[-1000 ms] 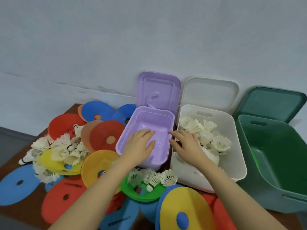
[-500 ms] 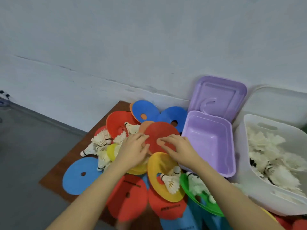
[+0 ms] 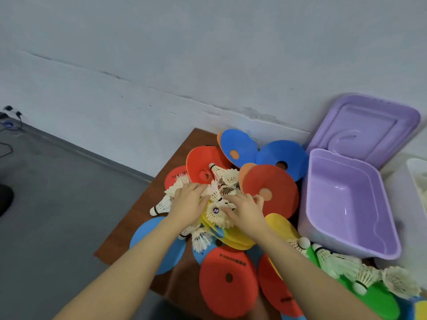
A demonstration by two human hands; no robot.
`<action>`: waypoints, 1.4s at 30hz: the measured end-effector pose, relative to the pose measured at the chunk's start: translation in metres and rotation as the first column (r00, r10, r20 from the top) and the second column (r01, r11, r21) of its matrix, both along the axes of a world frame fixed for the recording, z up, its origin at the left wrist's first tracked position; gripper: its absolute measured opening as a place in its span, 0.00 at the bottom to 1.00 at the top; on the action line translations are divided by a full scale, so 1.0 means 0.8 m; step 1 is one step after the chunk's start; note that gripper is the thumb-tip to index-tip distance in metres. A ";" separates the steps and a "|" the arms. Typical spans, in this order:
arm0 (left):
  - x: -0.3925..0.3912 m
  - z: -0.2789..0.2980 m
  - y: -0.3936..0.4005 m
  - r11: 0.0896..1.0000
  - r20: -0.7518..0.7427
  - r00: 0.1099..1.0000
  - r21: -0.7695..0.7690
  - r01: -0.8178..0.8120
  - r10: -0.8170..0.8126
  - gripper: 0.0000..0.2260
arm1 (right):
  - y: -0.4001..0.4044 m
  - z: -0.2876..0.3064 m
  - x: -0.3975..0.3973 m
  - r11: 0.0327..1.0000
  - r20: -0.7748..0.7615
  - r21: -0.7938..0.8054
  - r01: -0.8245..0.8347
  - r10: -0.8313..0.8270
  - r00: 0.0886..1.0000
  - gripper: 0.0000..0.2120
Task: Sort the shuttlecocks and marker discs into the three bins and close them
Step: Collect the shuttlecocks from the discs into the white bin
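Both hands, left hand (image 3: 187, 204) and right hand (image 3: 244, 210), gathering shuttlecock pile (image 3: 219, 192).

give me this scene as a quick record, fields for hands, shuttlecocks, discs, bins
left hand: on the shuttlecock pile, fingers curled into it
right hand: on the same pile, fingers curled over shuttlecocks
more shuttlecocks: loose group on the green disc
discs: red, blue, yellow, orange, overlapping on the brown table
purple bin: open, nothing inside, lid leaning on the wall
white bin: only an edge in view
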State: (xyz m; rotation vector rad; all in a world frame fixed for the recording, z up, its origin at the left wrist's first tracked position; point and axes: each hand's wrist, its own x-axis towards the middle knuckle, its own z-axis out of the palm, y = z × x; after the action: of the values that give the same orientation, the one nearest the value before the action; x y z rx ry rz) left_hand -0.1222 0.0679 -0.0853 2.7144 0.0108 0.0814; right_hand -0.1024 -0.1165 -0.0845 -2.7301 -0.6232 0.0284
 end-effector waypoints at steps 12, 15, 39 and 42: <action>0.056 -0.021 0.001 0.973 0.105 0.992 -0.226 -0.041 0.066 0.08 | -0.002 0.000 0.026 0.984 -0.034 0.170 0.047 -0.042 0.999 0.09; 0.060 -0.016 0.003 0.954 0.170 0.980 -0.294 -0.052 0.106 0.06 | -0.016 0.013 0.036 0.972 -0.026 0.224 0.068 -0.064 0.998 0.09; 0.085 0.171 -0.379 0.795 0.618 0.758 -0.345 0.499 -0.208 0.12 | -0.386 0.171 0.009 0.746 0.270 0.647 0.158 -0.419 0.867 0.06; 0.070 0.169 -0.446 0.761 0.614 0.746 -0.346 0.548 -0.258 0.07 | -0.456 0.170 -0.008 0.727 0.279 0.656 0.202 -0.483 0.830 0.06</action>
State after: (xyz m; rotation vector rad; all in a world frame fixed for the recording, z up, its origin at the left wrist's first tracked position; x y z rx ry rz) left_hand -0.0664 -0.2892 0.0500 2.0081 -0.6591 0.6119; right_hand -0.1090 -0.4809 0.0516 -2.1574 -0.1420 -0.7679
